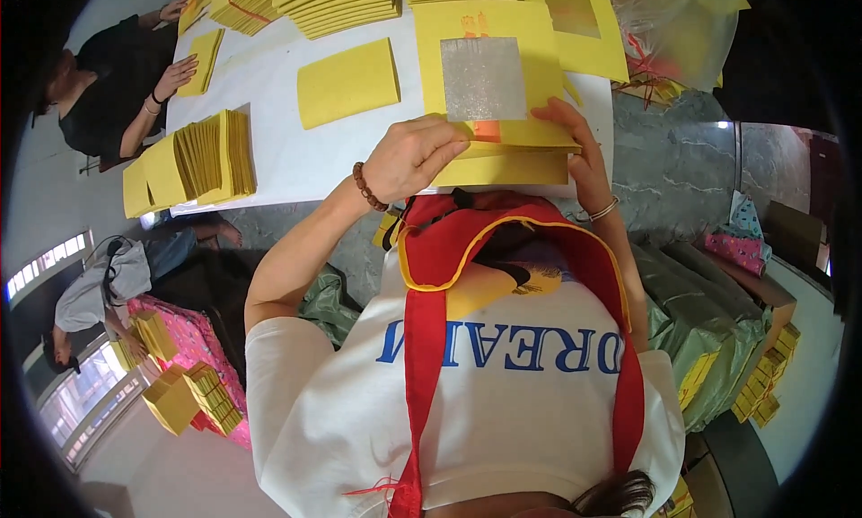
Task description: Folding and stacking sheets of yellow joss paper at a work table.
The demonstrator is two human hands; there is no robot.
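In front of me on the white table lies a yellow paper sheet point(539, 33) with a silver square point(483, 78) and orange print on it. Its near edge is raised or folded over, with more yellow paper below it. My left hand point(417, 154), a beaded bracelet at its wrist, pinches this sheet near its left corner. At the right edge my right hand point(577, 145) grips the same sheet, fingers on top and thumb lower down. To the left of the sheet rests a folded yellow paper point(348, 83).
Folded yellow stacks point(337, 6) line the table's far side, and another stack point(211, 159) stands at left. A co-worker's hand point(177, 76) touches yellow paper at far left. Behind, another person point(103, 276) is beside yellow bundles point(190, 397). A clear plastic bag point(682, 33) sits at right.
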